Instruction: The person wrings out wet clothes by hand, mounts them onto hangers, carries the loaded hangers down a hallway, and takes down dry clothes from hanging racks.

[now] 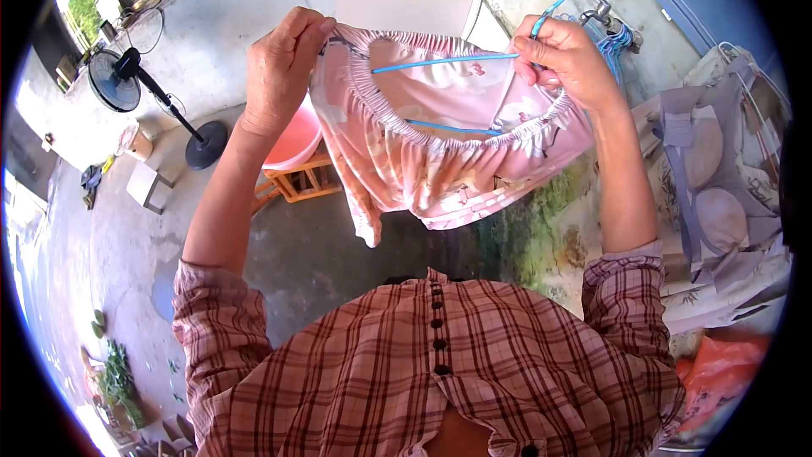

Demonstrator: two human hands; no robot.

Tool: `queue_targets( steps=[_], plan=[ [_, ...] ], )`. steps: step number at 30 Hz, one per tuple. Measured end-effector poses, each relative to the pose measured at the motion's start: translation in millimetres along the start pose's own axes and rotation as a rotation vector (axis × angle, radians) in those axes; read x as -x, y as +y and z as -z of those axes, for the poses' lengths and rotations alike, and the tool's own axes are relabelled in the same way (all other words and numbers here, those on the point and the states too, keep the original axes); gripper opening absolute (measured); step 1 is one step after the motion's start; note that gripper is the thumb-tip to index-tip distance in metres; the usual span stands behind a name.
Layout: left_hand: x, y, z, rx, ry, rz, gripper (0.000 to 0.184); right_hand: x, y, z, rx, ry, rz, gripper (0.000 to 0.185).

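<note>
My left hand (pixel 283 72) is closed on the left end of the gathered elastic waistband of pink patterned pants (pixel 457 178). The waist is held up and spread open in front of me, with the legs hanging below. Closed around the neck of a blue hanger (pixel 553 4) is my right hand (pixel 571 59), at the waistband's right side. The hanger's hook sticks up above that hand, while its lower bars lie inside the waist opening. Cloth hides part of the hanger. Whether my right fingers also pinch the cloth I cannot tell.
Beyond the pants, a pink basin (pixel 296 137) rests on a wooden stool (pixel 309 179). A standing fan (pixel 114 83) and a low white stool (pixel 150 186) are at left. To the right are a grey bra (pixel 706 182), a tap (pixel 599 8) with blue hangers, and a red plastic bag (pixel 729 372).
</note>
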State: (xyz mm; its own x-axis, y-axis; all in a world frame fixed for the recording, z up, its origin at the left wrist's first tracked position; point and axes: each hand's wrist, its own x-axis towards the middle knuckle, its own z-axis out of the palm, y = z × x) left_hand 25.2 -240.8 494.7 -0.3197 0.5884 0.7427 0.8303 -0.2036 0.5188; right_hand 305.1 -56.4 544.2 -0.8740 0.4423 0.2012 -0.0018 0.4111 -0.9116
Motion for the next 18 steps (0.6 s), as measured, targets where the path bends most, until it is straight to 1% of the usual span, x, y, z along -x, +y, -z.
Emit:
queue_targets(
  steps=[1,3,4,7,8,9,11,12,14,15,17,18],
  plan=[
    [-1.7,4.1,-1.5,-0.015,0.007,-0.020,0.010,0.1,-2.8,-1.1,-0.009,-0.010,0.016,0.017],
    [-5.2,0.1,-2.0,-0.089,-0.194,-0.064,0.010,-0.4,-9.0,-5.0,-0.026,-0.023,0.049,0.017],
    [-7.0,0.5,-3.4,-0.125,-0.296,-0.087,0.010,-1.3,-10.4,-6.2,-0.037,0.033,0.021,0.018],
    [-2.4,23.9,-14.2,-0.115,-0.138,-0.159,0.011,-7.0,-5.4,-8.8,-0.082,0.101,0.006,0.015],
    [-0.5,26.8,-16.7,-0.057,-0.128,-0.123,0.011,-7.5,-4.4,-9.9,-0.114,0.100,0.012,0.015],
    [2.6,32.9,-17.4,-0.089,-0.180,-0.114,0.013,-8.2,-4.3,-12.7,-0.125,0.112,0.013,0.014],
    [7.6,45.1,-16.9,-0.157,-0.287,-0.094,0.015,-12.8,-0.9,-8.8,-0.107,0.054,-0.004,0.014],
    [8.8,43.7,-20.7,-0.163,-0.255,-0.089,0.017,-13.1,-2.0,-10.4,-0.077,0.052,-0.023,0.016],
    [7.8,41.5,-20.3,-0.100,-0.288,0.032,0.017,-13.8,-4.5,-11.2,-0.017,0.044,-0.058,0.019],
    [7.0,39.1,-18.3,-0.071,-0.304,0.093,0.017,-17.0,-2.5,-7.6,0.082,-0.010,-0.023,0.020],
    [9.0,35.6,-18.9,-0.038,-0.273,0.136,0.021,-24.8,5.4,1.1,0.275,-0.115,0.047,0.024],
    [10.2,34.9,-19.4,-0.030,-0.270,0.168,0.022,-23.8,3.8,0.5,0.337,-0.128,0.068,0.028]
  ],
)
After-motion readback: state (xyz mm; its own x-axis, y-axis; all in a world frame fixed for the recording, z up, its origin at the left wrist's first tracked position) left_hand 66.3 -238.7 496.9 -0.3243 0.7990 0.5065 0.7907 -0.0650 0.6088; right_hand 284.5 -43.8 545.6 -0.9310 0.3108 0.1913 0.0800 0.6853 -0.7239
